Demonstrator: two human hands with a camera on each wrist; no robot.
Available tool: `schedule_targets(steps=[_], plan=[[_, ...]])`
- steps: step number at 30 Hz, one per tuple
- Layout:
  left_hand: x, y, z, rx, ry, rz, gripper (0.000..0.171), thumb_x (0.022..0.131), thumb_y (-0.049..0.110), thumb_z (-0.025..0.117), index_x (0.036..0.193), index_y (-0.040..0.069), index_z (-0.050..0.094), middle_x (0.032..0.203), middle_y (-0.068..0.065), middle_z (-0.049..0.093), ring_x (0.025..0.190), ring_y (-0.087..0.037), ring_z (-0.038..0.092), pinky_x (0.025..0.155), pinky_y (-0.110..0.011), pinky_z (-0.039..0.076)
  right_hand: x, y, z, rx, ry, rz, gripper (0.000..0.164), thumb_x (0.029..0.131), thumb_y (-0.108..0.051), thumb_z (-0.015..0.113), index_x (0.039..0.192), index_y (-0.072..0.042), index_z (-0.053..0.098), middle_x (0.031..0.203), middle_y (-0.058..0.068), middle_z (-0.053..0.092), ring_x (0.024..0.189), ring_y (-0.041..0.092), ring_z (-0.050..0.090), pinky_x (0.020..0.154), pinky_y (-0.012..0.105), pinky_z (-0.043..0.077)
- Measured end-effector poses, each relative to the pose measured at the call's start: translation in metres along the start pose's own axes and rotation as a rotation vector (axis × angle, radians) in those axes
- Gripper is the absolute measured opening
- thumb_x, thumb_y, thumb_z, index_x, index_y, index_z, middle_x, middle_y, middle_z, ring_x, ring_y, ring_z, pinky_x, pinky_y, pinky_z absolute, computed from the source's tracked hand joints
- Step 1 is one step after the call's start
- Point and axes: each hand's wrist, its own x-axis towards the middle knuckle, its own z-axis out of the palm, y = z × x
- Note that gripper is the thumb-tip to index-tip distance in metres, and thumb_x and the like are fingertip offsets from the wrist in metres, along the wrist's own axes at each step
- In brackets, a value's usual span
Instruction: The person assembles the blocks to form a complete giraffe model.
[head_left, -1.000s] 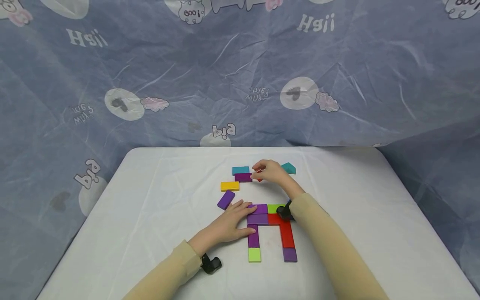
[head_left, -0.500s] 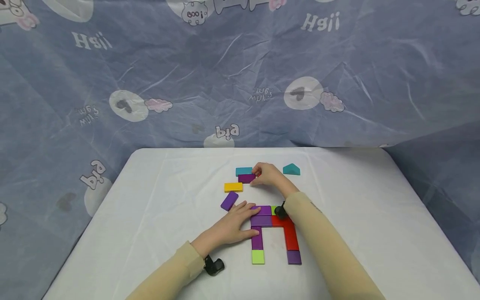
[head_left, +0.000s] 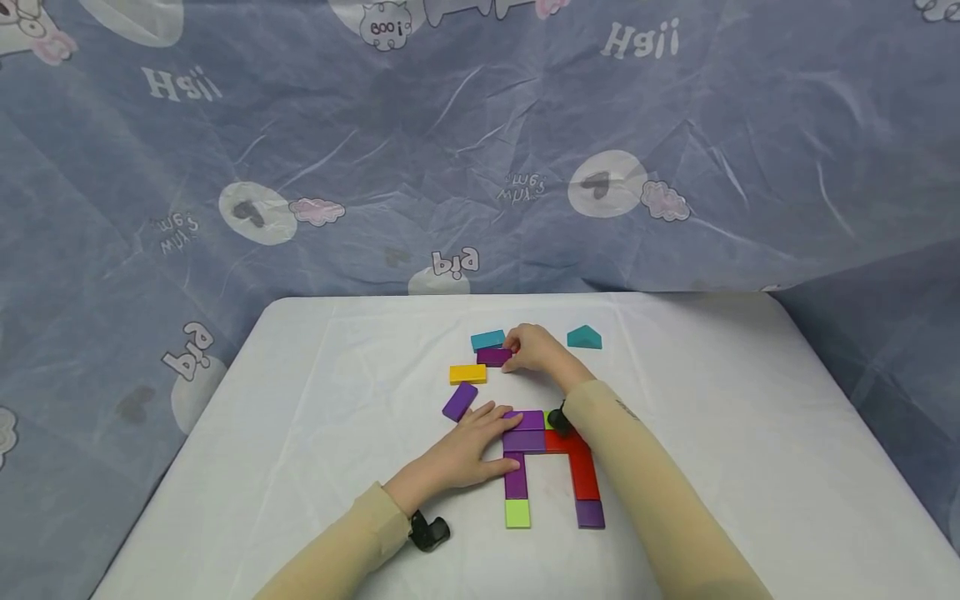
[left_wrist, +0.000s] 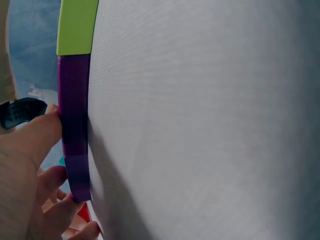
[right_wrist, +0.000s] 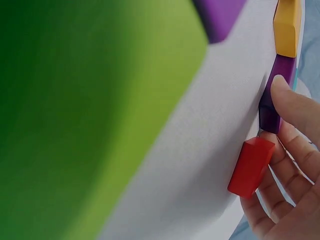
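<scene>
Flat coloured blocks form an arch-like figure on the white table, with a purple top bar (head_left: 523, 442), a red right leg (head_left: 584, 477) and a lime left foot (head_left: 517, 514). My left hand (head_left: 463, 450) rests against its left side. Its fingers lie extended, the thumb touching the purple left-leg block (left_wrist: 74, 100). Beyond the figure, my right hand (head_left: 538, 350) pinches the right end of a dark purple block (head_left: 492, 357), thumb on its near face. A red block (right_wrist: 251, 167) touches the lower fingers of that hand; the head view mostly hides it.
A teal block (head_left: 487, 340) lies slanted behind the dark purple one. Nearer are a yellow block (head_left: 468, 374) and a tilted violet block (head_left: 459, 402). A teal five-sided block (head_left: 584, 337) lies to the right. A printed blue-grey cloth (head_left: 480, 150) hangs behind the table.
My right hand has moved left onto the end of the dark purple block. The teal block behind it has turned slightly. The left hand stays on the figure.
</scene>
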Motion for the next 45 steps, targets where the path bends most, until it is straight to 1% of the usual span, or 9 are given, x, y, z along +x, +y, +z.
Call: schedule_targets(steps=[8, 13, 16, 21, 25, 29, 34, 40, 45], plan=[[0.001, 0.000, 0.002, -0.007, 0.008, 0.002, 0.067, 0.095, 0.046, 0.062, 0.153, 0.021, 0.038, 0.160, -0.005, 0.034, 0.152, -0.031, 0.020, 0.123, -0.051, 0.018, -0.003, 0.001, -0.002, -0.020, 0.013, -0.005, 0.036, 0.082, -0.024, 0.081, 0.109, -0.004, 0.069, 0.096, 0.009, 0.063, 0.089, 0.022, 0.054, 0.086, 0.035, 0.050], [0.001, 0.000, 0.002, -0.008, 0.003, 0.003, 0.067, 0.095, 0.046, 0.061, 0.153, 0.021, 0.038, 0.160, -0.005, 0.033, 0.152, -0.032, 0.020, 0.123, -0.052, 0.018, -0.007, 0.003, -0.007, 0.052, 0.032, 0.013, 0.035, 0.081, -0.025, 0.081, 0.107, -0.006, 0.067, 0.091, 0.008, 0.064, 0.079, 0.019, 0.056, 0.075, 0.030, 0.048], [0.001, -0.001, 0.001, -0.004, 0.003, 0.006, 0.067, 0.095, 0.046, 0.061, 0.153, 0.020, 0.038, 0.160, -0.006, 0.033, 0.152, -0.032, 0.021, 0.123, -0.053, 0.018, -0.009, 0.005, -0.012, 0.106, 0.055, 0.013, 0.035, 0.082, -0.027, 0.080, 0.107, -0.006, 0.067, 0.091, 0.008, 0.065, 0.077, 0.019, 0.056, 0.071, 0.028, 0.048], [0.001, -0.001, 0.001, -0.002, -0.002, -0.004, 0.068, 0.094, 0.047, 0.061, 0.153, 0.023, 0.037, 0.161, -0.004, 0.032, 0.152, -0.030, 0.020, 0.124, -0.050, 0.016, -0.019, 0.011, -0.024, 0.161, 0.095, -0.013, 0.036, 0.081, -0.027, 0.079, 0.107, -0.005, 0.066, 0.097, 0.010, 0.064, 0.088, 0.022, 0.056, 0.077, 0.031, 0.050], [0.001, -0.002, 0.001, -0.002, -0.003, -0.013, 0.069, 0.094, 0.048, 0.062, 0.153, 0.025, 0.036, 0.161, -0.002, 0.032, 0.152, -0.028, 0.020, 0.124, -0.049, 0.016, -0.033, 0.019, -0.035, 0.189, 0.111, -0.022, 0.036, 0.082, -0.027, 0.078, 0.106, -0.003, 0.066, 0.097, 0.011, 0.064, 0.090, 0.024, 0.057, 0.079, 0.032, 0.051], [0.001, -0.003, 0.003, -0.003, 0.001, -0.012, 0.069, 0.094, 0.048, 0.062, 0.153, 0.025, 0.037, 0.161, -0.002, 0.032, 0.152, -0.028, 0.021, 0.124, -0.050, 0.018, -0.048, 0.034, -0.046, 0.201, 0.123, -0.022, 0.036, 0.082, -0.026, 0.077, 0.105, -0.001, 0.065, 0.095, 0.012, 0.065, 0.089, 0.024, 0.057, 0.078, 0.031, 0.049], [0.000, -0.002, 0.002, -0.010, 0.001, -0.003, 0.068, 0.094, 0.047, 0.062, 0.153, 0.024, 0.037, 0.161, -0.003, 0.032, 0.152, -0.029, 0.020, 0.124, -0.051, 0.019, -0.066, 0.059, -0.052, 0.184, 0.127, 0.002, 0.037, 0.083, -0.027, 0.076, 0.106, 0.000, 0.065, 0.094, 0.012, 0.065, 0.089, 0.024, 0.057, 0.076, 0.029, 0.048], [-0.002, -0.001, 0.002, -0.014, 0.000, 0.000, 0.068, 0.094, 0.046, 0.062, 0.153, 0.023, 0.037, 0.161, -0.004, 0.033, 0.152, -0.029, 0.020, 0.124, -0.049, 0.017, -0.089, 0.093, -0.047, 0.162, 0.114, 0.075, 0.043, 0.084, -0.031, 0.077, 0.107, 0.001, 0.062, 0.094, 0.012, 0.062, 0.088, 0.023, 0.055, 0.073, 0.028, 0.047], [-0.001, -0.002, 0.003, -0.011, 0.008, 0.003, 0.068, 0.094, 0.046, 0.062, 0.153, 0.023, 0.037, 0.160, -0.003, 0.033, 0.152, -0.029, 0.020, 0.123, -0.050, 0.019, -0.106, 0.116, -0.037, 0.159, 0.138, 0.133, 0.043, 0.083, -0.030, 0.077, 0.105, 0.003, 0.062, 0.092, 0.012, 0.062, 0.085, 0.023, 0.054, 0.071, 0.027, 0.045]])
